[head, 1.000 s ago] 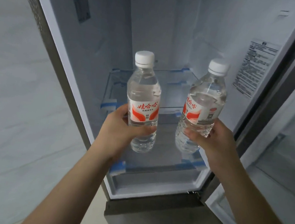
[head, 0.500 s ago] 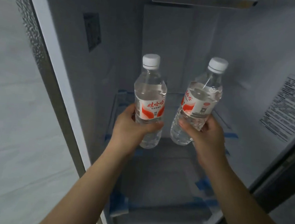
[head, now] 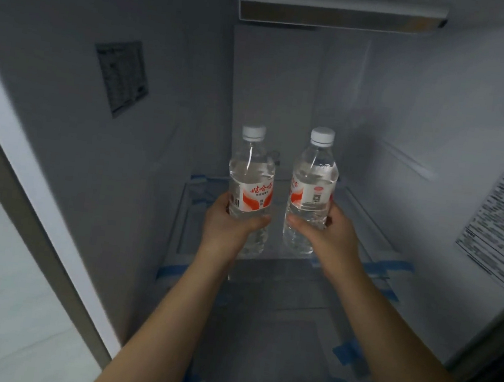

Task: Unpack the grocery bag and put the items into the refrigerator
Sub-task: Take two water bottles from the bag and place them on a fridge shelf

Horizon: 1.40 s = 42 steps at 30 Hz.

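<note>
Two bottles were inside the fridge but unreleased, my left hand wrapped around the left bottle, my right hand around the right bottle, low over the shelf; the bag was out of view.

Glass refrigerator shelf, blue tape strips along its front edge
</note>
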Each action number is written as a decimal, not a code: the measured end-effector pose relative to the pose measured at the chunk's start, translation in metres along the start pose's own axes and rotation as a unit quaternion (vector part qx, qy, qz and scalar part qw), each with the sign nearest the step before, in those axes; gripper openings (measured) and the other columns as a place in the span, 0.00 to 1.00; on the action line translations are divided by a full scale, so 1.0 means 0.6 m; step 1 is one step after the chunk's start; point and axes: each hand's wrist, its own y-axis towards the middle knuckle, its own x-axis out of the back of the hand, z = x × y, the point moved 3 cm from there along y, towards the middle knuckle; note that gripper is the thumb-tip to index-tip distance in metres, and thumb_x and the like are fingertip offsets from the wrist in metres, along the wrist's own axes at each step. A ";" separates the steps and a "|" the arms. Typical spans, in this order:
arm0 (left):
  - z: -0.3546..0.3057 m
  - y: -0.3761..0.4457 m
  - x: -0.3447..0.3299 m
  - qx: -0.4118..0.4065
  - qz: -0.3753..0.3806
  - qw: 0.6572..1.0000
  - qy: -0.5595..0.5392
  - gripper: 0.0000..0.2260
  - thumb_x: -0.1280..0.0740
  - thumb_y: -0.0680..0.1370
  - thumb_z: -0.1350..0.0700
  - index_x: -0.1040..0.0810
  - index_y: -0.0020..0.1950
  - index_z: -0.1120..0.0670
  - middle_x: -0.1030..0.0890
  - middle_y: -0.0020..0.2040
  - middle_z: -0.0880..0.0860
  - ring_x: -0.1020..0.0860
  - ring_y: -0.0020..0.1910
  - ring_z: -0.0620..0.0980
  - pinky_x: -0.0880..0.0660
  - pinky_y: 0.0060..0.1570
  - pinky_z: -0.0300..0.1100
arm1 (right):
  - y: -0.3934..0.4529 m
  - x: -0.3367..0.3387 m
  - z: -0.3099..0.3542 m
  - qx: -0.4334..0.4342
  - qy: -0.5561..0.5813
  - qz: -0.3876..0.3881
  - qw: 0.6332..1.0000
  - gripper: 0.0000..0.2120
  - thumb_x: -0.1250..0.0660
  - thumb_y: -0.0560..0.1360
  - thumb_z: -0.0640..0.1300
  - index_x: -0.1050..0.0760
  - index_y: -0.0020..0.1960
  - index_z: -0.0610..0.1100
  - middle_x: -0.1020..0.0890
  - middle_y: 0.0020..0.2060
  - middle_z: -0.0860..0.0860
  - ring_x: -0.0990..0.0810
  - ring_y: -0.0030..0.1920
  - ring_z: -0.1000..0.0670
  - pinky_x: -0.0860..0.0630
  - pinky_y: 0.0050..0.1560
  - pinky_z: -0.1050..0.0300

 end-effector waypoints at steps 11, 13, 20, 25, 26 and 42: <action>0.032 0.098 -0.044 -0.054 -0.026 0.997 0.038 0.23 0.22 0.68 0.56 0.24 0.61 0.50 0.17 0.55 0.47 0.19 0.52 0.43 0.21 0.51 0.42 | 0.107 -0.035 -0.032 -0.010 0.012 0.066 0.998 0.20 0.22 0.67 0.48 0.26 0.55 0.58 0.17 0.50 0.59 0.19 0.50 0.63 0.25 0.50 0.62; 0.036 0.120 -0.053 -0.055 -0.018 0.997 0.042 0.24 0.22 0.68 0.55 0.24 0.61 0.49 0.18 0.56 0.47 0.19 0.53 0.43 0.21 0.52 0.43 | 0.128 -0.042 -0.039 -0.022 0.017 0.081 0.996 0.22 0.23 0.68 0.49 0.27 0.58 0.58 0.18 0.52 0.59 0.20 0.52 0.60 0.24 0.54 0.58; 0.049 0.172 -0.058 -0.034 -0.004 0.998 0.060 0.26 0.22 0.69 0.53 0.28 0.64 0.50 0.20 0.60 0.50 0.21 0.57 0.48 0.23 0.55 0.46 | 0.186 -0.050 -0.044 -0.025 -0.010 0.118 0.993 0.20 0.23 0.69 0.48 0.28 0.54 0.62 0.19 0.52 0.59 0.21 0.56 0.54 0.26 0.62 0.48; 0.052 0.181 -0.055 -0.026 0.007 0.996 0.081 0.32 0.22 0.64 0.44 0.28 0.66 0.50 0.19 0.60 0.49 0.20 0.57 0.48 0.22 0.58 0.52 | 0.195 -0.050 -0.050 -0.034 -0.019 0.119 0.992 0.21 0.24 0.69 0.49 0.28 0.58 0.57 0.19 0.54 0.57 0.21 0.57 0.53 0.26 0.63 0.47; 0.052 0.181 -0.056 -0.028 0.011 0.996 0.087 0.33 0.23 0.63 0.43 0.28 0.65 0.50 0.19 0.60 0.48 0.20 0.56 0.47 0.22 0.57 0.52 | 0.193 -0.050 -0.049 -0.034 -0.020 0.118 0.992 0.22 0.24 0.69 0.49 0.28 0.59 0.57 0.18 0.55 0.56 0.21 0.57 0.53 0.26 0.63 0.46; 0.018 0.121 -0.042 -0.033 -0.036 0.993 0.104 0.34 0.21 0.68 0.55 0.34 0.70 0.54 0.29 0.58 0.42 0.26 0.53 0.41 0.33 0.41 0.26 | 0.152 -0.029 -0.015 -0.115 -0.129 0.105 0.979 0.25 0.34 0.78 0.50 0.34 0.71 0.43 0.26 0.66 0.48 0.27 0.64 0.46 0.32 0.57 0.57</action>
